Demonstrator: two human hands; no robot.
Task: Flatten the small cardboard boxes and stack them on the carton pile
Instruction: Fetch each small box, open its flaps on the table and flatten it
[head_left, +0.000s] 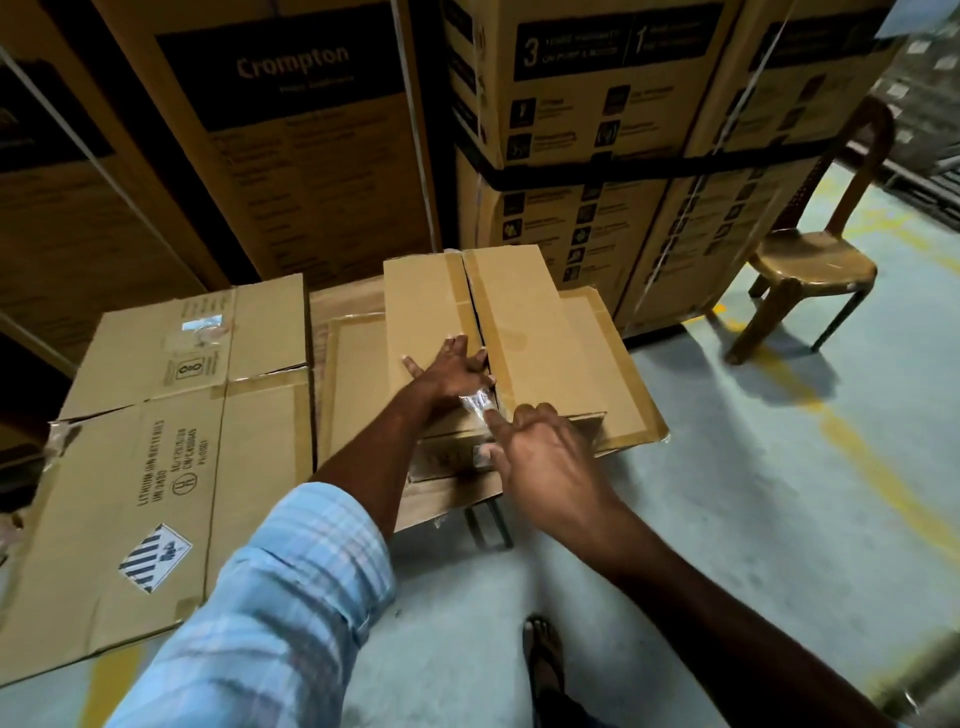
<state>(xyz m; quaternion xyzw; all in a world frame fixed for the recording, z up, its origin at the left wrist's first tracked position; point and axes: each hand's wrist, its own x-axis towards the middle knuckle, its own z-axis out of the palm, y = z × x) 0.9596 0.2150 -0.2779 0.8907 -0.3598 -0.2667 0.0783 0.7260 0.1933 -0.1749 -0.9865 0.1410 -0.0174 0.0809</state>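
The tan small cardboard box, top seam split, lies at 12 o'clock from the right hand, whose index finger touches its tape, while the left hand spreads on top.

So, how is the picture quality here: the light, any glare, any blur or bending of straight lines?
Head view: dim, uneven light, darkest at upper left, brighter on the floor at right. The clear tape glares white, and the chair casts a soft shadow. The same view's wide-angle lens bows the tall cartons. The near sleeve looks soft.
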